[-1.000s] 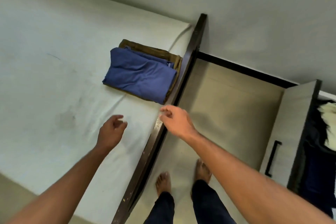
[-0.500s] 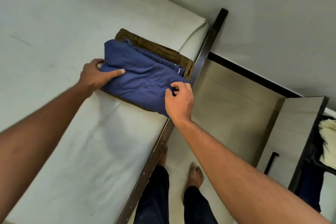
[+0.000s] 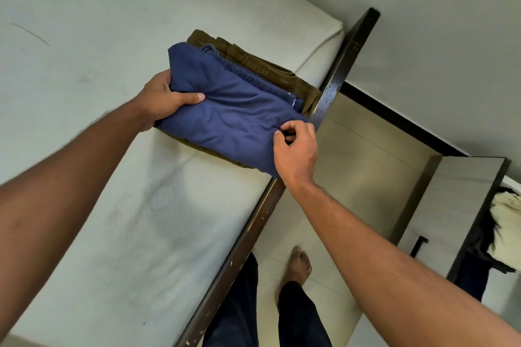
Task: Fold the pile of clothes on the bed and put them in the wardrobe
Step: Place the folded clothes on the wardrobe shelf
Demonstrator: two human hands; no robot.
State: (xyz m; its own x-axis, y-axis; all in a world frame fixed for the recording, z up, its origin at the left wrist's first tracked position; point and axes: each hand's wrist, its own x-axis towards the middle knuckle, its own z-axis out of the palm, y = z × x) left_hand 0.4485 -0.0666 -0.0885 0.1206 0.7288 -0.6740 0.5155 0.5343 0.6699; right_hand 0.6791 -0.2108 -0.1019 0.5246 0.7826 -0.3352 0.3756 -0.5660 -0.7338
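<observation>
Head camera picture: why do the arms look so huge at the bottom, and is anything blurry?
In the head view the wide-angle lens stretches things near the edges, so the forearms swell toward the bottom corners; the left hand and right hand on the blue folded garment look sharp, its wrinkles clear; the light is soft and even, with only a dull sheen on the floor.

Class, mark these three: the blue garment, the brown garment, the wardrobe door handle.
Blue garment (image 3: 236, 118), head view, middle of its top fold.
Brown garment (image 3: 258, 61), head view, waistband beyond the blue.
Door handle (image 3: 418, 246), head view, black bar.
</observation>
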